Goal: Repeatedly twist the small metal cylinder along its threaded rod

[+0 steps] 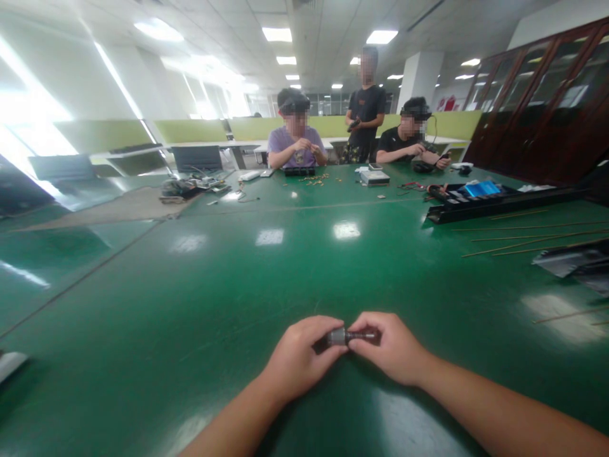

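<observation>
Low in the middle of the view, a small dark metal part with a silver-grey collar (337,337) is held level just over the green table (228,285). My left hand (304,352) grips its collar end between thumb and fingers. At the thinner, shaft-like right end, the thumb and fingertips of my right hand (392,349) are closed on the same part. The two hands nearly touch at the fingertips. The part's outer ends are partly covered by my fingers, so its full shape cannot be made out.
Across the table sit two people, with a third standing behind. Near them lie small yellowish pieces (316,180) and a grey box (375,178). A black tray (504,197) and thin rods (523,241) lie at the right, a cluttered pile (195,184) at the back left.
</observation>
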`<state>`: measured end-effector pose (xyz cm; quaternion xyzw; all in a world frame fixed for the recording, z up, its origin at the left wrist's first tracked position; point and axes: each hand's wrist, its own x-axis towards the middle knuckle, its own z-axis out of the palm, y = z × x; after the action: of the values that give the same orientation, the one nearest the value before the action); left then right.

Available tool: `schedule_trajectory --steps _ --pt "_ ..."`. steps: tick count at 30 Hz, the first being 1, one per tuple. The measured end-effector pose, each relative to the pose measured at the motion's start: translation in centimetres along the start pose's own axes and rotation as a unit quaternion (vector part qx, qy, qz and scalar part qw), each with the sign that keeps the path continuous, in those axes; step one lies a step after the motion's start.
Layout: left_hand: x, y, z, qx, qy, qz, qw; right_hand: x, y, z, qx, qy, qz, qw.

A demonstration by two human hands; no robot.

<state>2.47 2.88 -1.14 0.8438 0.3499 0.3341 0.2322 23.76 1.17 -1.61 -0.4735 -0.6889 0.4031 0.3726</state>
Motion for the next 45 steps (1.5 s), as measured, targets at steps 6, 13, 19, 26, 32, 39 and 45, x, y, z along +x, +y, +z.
schedule_trajectory --steps 6,13,19,26,32,39,45 --pt "0.11 -0.11 0.06 0.007 -0.004 0.004 1.000 0.00 -0.08 0.01 -0.003 0.004 0.000 1.000" --pt "0.07 0.24 -0.09 0.009 0.010 0.022 1.000 -0.02 -0.20 -0.02 0.003 0.004 0.004 1.000" --pt "0.08 0.04 0.02 0.014 0.017 0.027 0.999 -0.05 0.08 -0.04 0.000 0.005 0.012 1.000" --pt "0.18 0.22 -0.12 0.010 0.013 0.024 1.000 -0.10 0.07 0.00 0.005 0.005 0.014 1.000" --pt "0.10 0.12 -0.22 0.018 0.015 0.016 1.000 -0.12 -0.02 0.10 0.021 0.008 0.016 1.000" --pt "0.10 -0.03 -0.23 0.022 0.029 0.028 0.999 -0.02 -0.14 0.06 0.017 0.019 0.023 0.999" --pt "0.16 0.08 -0.32 0.029 0.035 0.025 0.999 -0.01 0.26 0.07 0.027 0.022 0.034 0.999"
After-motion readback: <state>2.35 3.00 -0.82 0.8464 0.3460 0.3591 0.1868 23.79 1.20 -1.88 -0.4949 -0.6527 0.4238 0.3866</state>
